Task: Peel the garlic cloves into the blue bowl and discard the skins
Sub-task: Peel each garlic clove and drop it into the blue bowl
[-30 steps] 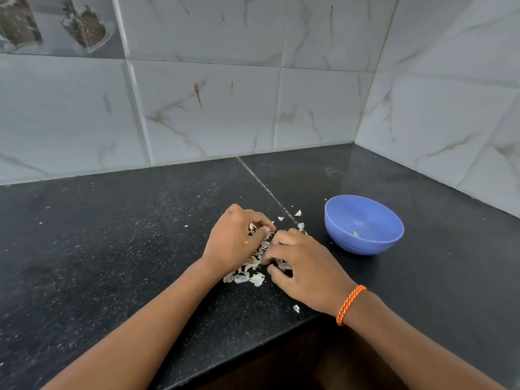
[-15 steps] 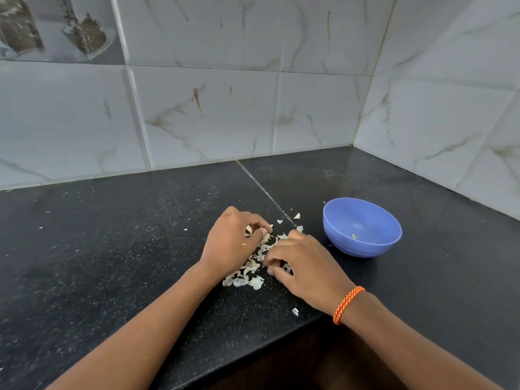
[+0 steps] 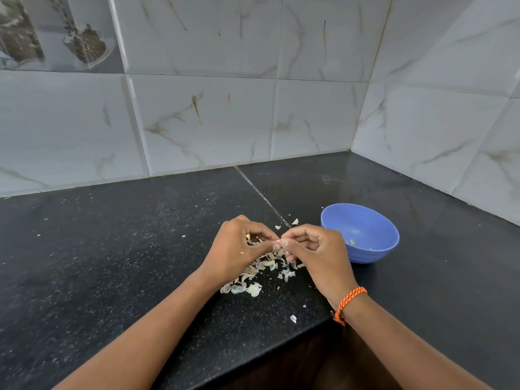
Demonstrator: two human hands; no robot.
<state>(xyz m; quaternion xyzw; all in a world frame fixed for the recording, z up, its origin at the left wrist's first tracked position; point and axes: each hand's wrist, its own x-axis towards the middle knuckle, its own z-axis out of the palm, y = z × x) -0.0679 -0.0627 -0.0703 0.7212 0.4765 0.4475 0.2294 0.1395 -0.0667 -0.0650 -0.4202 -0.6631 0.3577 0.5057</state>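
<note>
— So, going left to right: what is your left hand [image 3: 235, 249] doing?

— Its fingers are curled, and thumb and forefinger pinch a small pale piece at the point where it meets your right hand [image 3: 315, 250]. That hand pinches the same piece from the other side, fingers curled too. The piece is mostly hidden by your fingertips [image 3: 282, 243], so I cannot tell whether it is a clove or only skin, nor which way its long axis runs.

— And under the hands?

— The garlic skins [image 3: 253, 277] lie scattered on the black counter [image 3: 112, 263], in a loose band running from near your left wrist up toward your fingertips. A few stray flakes sit beyond the hands, and one lies near the counter's front edge [image 3: 253, 358].

— The blue bowl [image 3: 361, 235]?

— It stands upright just beside your right hand, mouth open upward. Inside, only a small pale-green bit shows at the bottom.

— Room to move?

— Bare counter stretches widely to your left. To the right, the tiled wall [image 3: 450, 130] closes the corner behind the bowl.
</note>
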